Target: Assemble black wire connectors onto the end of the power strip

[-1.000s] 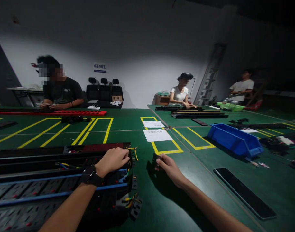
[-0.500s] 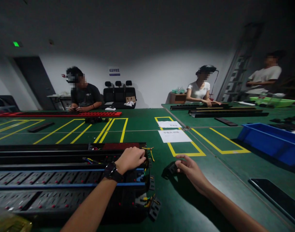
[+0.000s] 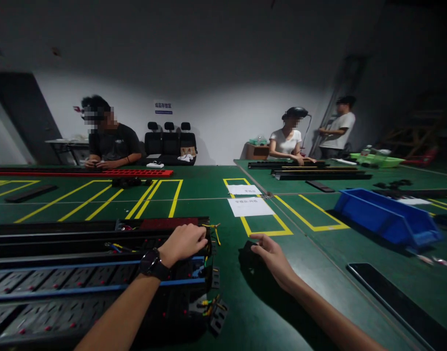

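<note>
Several long black power strips [image 3: 51, 309] lie side by side at the left, two edged in blue. My left hand [image 3: 184, 245], with a watch on its wrist, rests over one strip near its right end, its fingers curled down and their tips hidden. Yellow wires [image 3: 216, 229] stick out just past its fingers. My right hand [image 3: 272, 256] pinches a small black part [image 3: 248, 247] between thumb and fingers, low over the green table and right of the strip ends. Below, a black end piece [image 3: 219, 317] hangs on wires from the nearest strip.
White paper sheets [image 3: 250, 207] lie among yellow tape outlines ahead. On the right are a blue bin [image 3: 384, 214] and a dark phone [image 3: 398, 302]. Two people sit working across the table [image 3: 204, 195], near a red strip [image 3: 135, 173] and black rails [image 3: 318, 174]. Another person stands behind.
My view has swung to the right, so the table and hands appear further left. Both hands keep nearly the same pose. The standing person at the back has turned and moved left in view.
</note>
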Tool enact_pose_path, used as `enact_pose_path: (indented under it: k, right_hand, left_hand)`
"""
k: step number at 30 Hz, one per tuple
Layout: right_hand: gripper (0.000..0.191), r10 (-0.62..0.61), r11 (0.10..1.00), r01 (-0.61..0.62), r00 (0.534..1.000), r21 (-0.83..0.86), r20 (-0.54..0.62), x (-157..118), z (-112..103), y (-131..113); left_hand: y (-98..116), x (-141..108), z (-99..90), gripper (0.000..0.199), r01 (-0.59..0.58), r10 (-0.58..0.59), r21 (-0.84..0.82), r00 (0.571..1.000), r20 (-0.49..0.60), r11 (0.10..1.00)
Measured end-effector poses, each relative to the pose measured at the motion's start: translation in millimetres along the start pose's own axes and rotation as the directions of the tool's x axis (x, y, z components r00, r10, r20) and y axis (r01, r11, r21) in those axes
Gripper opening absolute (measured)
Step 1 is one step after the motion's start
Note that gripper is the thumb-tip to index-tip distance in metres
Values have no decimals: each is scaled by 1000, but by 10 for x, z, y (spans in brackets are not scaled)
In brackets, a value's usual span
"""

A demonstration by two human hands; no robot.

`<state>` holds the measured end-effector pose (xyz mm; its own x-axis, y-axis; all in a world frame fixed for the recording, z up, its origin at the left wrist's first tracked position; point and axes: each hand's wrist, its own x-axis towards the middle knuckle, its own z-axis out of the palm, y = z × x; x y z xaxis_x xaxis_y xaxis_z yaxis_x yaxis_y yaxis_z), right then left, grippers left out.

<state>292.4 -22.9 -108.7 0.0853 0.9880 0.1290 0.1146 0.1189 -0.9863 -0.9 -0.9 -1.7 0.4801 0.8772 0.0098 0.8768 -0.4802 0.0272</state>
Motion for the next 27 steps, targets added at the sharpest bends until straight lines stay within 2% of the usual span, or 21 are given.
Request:
enact_pose_path:
  k: [6,9,13,18,23,27]
  right_hand:
    - [43,-70,990,74,997,-118,37,-7,14,31]
    - [44,-158,960,158,987,-232,21,-21,-3,32]
    - [38,-335,859,330,941,-391,58,-24,-56,-5]
    - [41,-415,703,413,899,-578,138,22,-113,-27]
    - [31,-407,647,455,885,-612,228,64,-233,-50]
    - [12,-356,483,409,900,-774,254,53,-347,-116]
  left_hand:
    - [-24,11,28,20,2,-2,-22,1000,-15,1000]
    - [-26,12,30,19,2,-3,-39,1000,-15,999]
    - [-19,10,21,19,6,-6,-42,1000,1,999]
    - [-15,5,13,19,-1,1,-44,1000,4,999]
    - [-31,14,43,19,-11,11,-45,1000,-10,999]
    - [-45,33,78,20,-18,18,-21,1000,-11,1000]
